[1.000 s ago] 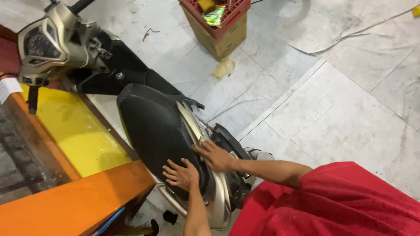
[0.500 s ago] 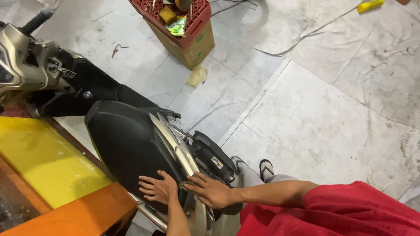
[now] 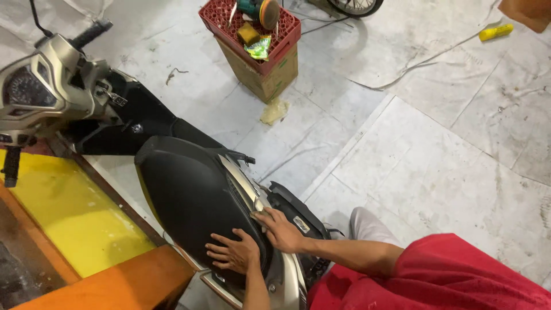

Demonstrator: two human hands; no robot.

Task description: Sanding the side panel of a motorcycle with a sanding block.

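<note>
A scooter stands on the floor with its black seat [image 3: 189,195] below me. My left hand [image 3: 232,252] lies flat on the rear of the seat, fingers spread, holding nothing. My right hand [image 3: 281,229] rests just to its right, fingertips on the seat's edge where it meets the silver side panel [image 3: 244,186]. The arm in the red sleeve [image 3: 436,275] reaches in from the lower right. The scooter's handlebar and dashboard [image 3: 40,92] are at the upper left.
A red crate [image 3: 229,23] with tools and a packet sits on a cardboard box [image 3: 264,74] at the top. A yellow and orange platform [image 3: 74,218] runs along the left. A yellow object [image 3: 496,33] lies top right, and a cable crosses the dirty tiled floor [image 3: 436,143].
My view has shifted, so the scooter sits differently in frame. Both hands stay on the rear of the seat, the right one now close beside the left.
</note>
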